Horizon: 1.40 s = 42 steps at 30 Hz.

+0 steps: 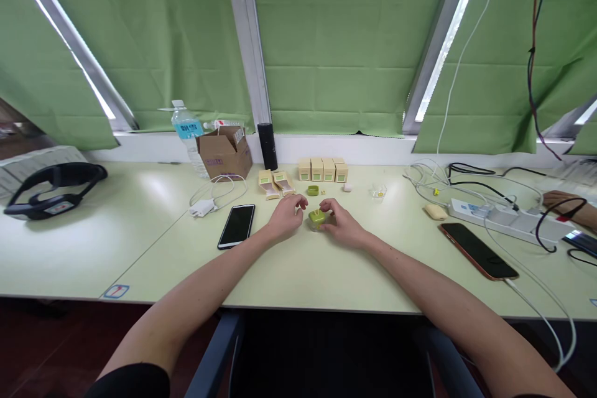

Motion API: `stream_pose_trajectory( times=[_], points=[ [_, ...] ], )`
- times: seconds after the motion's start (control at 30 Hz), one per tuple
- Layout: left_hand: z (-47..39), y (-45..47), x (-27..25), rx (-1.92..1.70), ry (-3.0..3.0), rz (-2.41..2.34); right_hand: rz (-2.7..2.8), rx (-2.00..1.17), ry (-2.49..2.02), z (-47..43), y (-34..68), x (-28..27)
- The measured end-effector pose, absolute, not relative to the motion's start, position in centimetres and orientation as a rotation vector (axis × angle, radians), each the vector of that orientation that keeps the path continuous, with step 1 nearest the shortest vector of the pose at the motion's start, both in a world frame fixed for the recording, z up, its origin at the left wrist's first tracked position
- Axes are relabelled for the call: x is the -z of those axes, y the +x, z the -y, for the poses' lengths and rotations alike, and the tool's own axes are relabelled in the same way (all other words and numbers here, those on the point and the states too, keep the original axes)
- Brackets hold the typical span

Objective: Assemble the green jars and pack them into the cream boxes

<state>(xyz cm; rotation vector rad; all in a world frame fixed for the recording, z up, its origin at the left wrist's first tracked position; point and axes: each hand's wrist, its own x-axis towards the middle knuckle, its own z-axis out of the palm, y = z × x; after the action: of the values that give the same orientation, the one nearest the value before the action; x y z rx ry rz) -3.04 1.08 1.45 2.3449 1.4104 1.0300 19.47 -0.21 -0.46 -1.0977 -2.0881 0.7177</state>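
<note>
My right hand (345, 224) is closed around the right side of a small green case (317, 217) with a clear lower part, on or just over the table. Close by on the left is my left hand (286, 217), its fingers loosely curled and apart from the case, with nothing visible in them. Just beyond the hands lie a hollow green piece (313, 190) and a tiny yellow bit (323, 192). A pale pink block (347, 187) sits to their right. What my right fingertips press against is partly hidden.
Several small tan boxes (323, 170) stand behind, beside two opened ones (276, 183). A phone (237, 226) lies left; another phone (478, 250) and a power strip (506, 221) with cables are right. A cardboard box (224, 152) and black cylinder (267, 146) stand at the back. Another person's hand (571, 206) shows far right.
</note>
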Motion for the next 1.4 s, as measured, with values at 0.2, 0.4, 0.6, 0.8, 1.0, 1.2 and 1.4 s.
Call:
stream_pose_trajectory(
  times=[0.2, 0.4, 0.6, 0.8, 1.0, 1.2, 1.4],
  points=[
    [-1.0, -3.0, -0.9, -1.057, 2.504, -1.303, 2.123, -0.339, -1.324, 0.4, 19.8, -0.6],
    [-0.3, -2.4, -1.0, -0.99, 2.737, -1.136, 2.169, -0.175, -1.371, 0.5, 19.7, -0.8],
    [-0.3, -2.1, -1.1, -0.991, 2.658, -1.168, 2.211, -0.097, -1.414, 0.6, 19.7, -1.1],
    [-1.4, -2.9, -0.9, -0.879, 2.603, -1.53, 2.243, -0.094, -1.432, 0.9, 19.5, -1.1],
    [-2.8, -4.2, -0.9, -0.561, 2.57, -1.982, 2.224, -0.021, -1.439, 1.3, 19.3, -1.4],
    [-4.4, -4.9, -0.7, -0.344, 2.454, -1.959, 2.225, -0.004, -1.405, 1.6, 19.1, -1.6],
    [-4.8, -5.2, -0.2, -0.453, 2.505, -1.822, 2.191, 0.03, -1.32, 1.6, 19.3, -1.5]
  ],
)
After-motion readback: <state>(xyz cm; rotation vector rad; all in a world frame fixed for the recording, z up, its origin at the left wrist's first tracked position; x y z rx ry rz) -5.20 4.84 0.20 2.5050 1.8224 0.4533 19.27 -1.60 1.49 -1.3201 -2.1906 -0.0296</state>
